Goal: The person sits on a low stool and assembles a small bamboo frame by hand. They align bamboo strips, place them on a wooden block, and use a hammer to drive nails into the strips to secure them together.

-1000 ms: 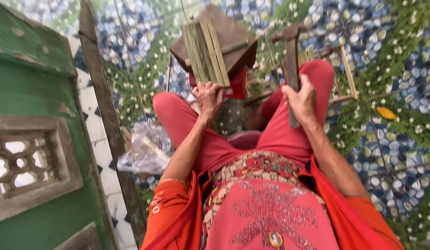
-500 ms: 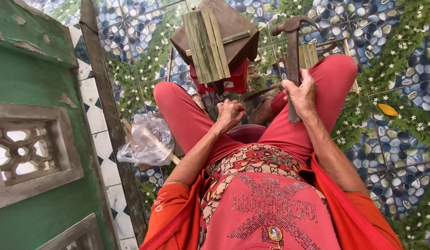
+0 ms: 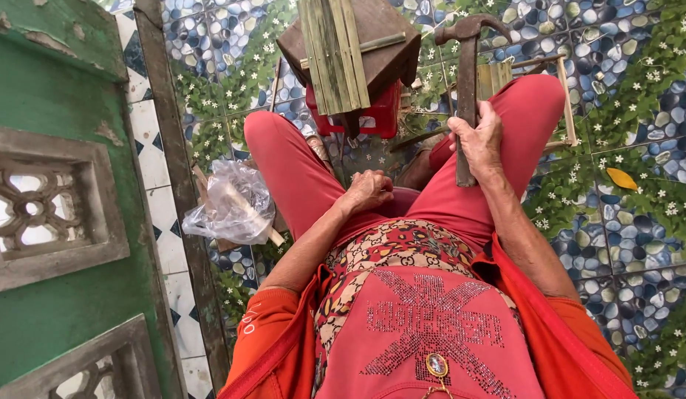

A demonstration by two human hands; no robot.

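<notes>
I sit with red-trousered legs spread on a patterned tile floor. My right hand [image 3: 482, 140] is closed around the wooden handle of a claw hammer [image 3: 467, 44], whose rusty metal head points up above my right knee. My left hand [image 3: 369, 191] rests low between my thighs with its fingers curled; whether it holds anything I cannot tell. Ahead of my knees a bundle of flat green bamboo strips [image 3: 332, 52] lies across a dark wooden block [image 3: 387, 41], which sits on a small red plastic stool [image 3: 372, 118].
A green wall with carved stone vent panels [image 3: 40, 207] runs along the left, edged by a dark wooden post [image 3: 176, 170]. A crumpled clear plastic bag [image 3: 232, 203] lies by my left thigh. A wooden frame [image 3: 564, 89] and a yellow leaf [image 3: 622, 178] lie at the right.
My left hand has dropped from the bamboo strips down to between my thighs. The right hand has kept its hold on the hammer, which stays upright by my knee.
</notes>
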